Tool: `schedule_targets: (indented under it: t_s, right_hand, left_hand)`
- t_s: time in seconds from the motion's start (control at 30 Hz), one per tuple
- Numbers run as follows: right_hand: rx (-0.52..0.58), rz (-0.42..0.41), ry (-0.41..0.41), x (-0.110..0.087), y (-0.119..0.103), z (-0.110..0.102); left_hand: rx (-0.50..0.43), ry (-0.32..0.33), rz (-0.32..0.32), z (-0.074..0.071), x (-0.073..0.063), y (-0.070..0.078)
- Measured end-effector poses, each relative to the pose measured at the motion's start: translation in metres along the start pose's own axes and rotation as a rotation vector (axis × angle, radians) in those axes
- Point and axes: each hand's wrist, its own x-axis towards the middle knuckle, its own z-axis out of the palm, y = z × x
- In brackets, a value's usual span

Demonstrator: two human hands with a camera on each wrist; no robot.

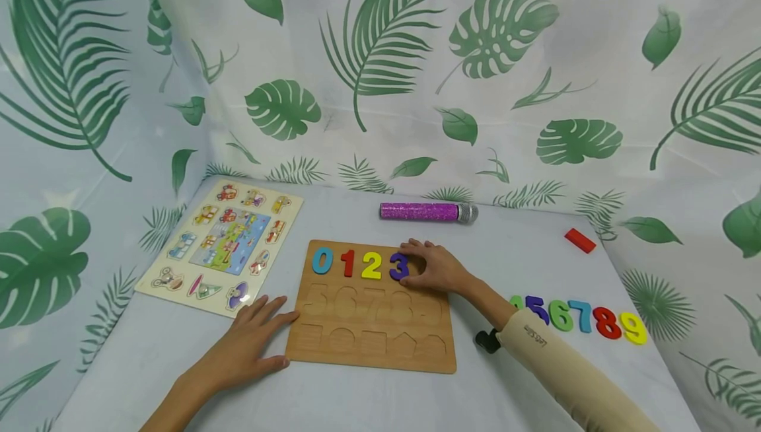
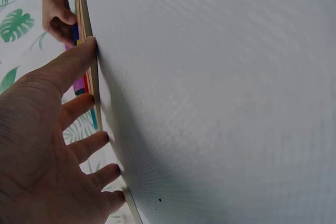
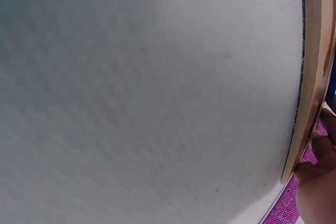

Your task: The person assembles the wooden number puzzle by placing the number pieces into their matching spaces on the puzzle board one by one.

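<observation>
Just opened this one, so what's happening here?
A person is handling number pieces at a wooden board. The right hand holds the purple 3 between thumb and fingers, at the top row beside the blue 0, red 1 and yellow 2. The left hand rests at the board's left edge, fingers spread. Off to the right lie 5, 6, 7, 8 and 9, plus a green piece partly hidden by the sleeve.
</observation>
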Motion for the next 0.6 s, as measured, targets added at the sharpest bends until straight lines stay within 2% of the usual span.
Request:
schedule_targets:
  t_s: [0.6]
  right_hand:
    - [-0.005, -0.003, 0.0, -0.0029, -0.0002, -0.0013]
  left_hand:
    - [0.001, -0.008, -0.005, 0.0021, 0.0004, -0.0012]
